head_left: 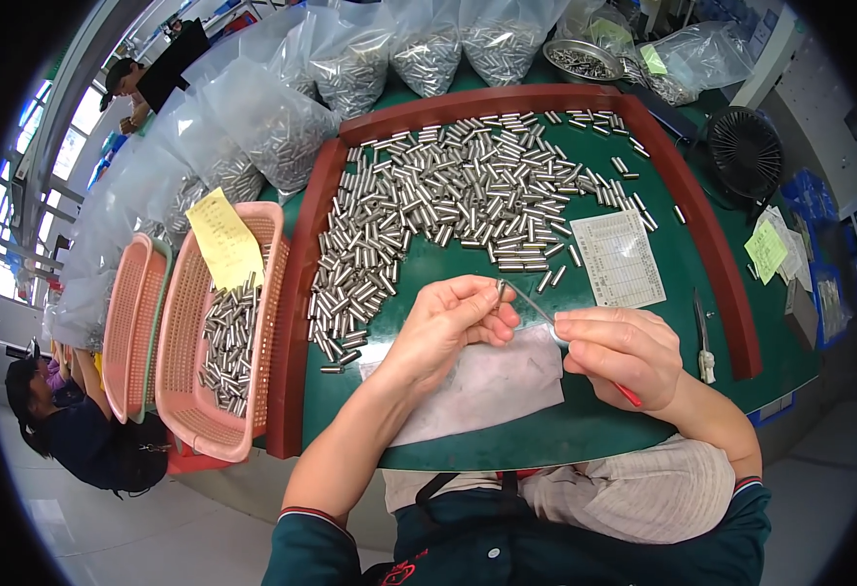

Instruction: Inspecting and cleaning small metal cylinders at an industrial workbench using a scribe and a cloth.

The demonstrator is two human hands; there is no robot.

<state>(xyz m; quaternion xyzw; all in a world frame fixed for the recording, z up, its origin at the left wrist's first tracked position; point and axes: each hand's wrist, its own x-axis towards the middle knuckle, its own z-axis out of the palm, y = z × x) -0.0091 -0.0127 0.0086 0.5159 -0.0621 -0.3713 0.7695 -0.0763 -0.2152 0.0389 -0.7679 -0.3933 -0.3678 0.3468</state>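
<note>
My left hand [453, 317] is closed, pinching a small metal cylinder [501, 291] between thumb and fingertips. My right hand [629, 352] grips a thin-shafted tool [531, 301] whose red end shows below the palm. The shaft's tip meets the cylinder; whether it goes inside, I cannot make out. Under both hands lies a pale, smudged cloth [497, 386] on the green tabletop [477, 444]. Just beyond them spreads a large pile of loose steel cylinders [458, 186], enclosed by a dark red raised border [297, 293].
Pink baskets [170, 361] stand left, one holding cylinders and a yellow note. Filled plastic bags [350, 59] line the back. A printed sheet [619, 259], a slim cutting tool [704, 342] and a black fan [744, 151] are at right. Two other people sit at left.
</note>
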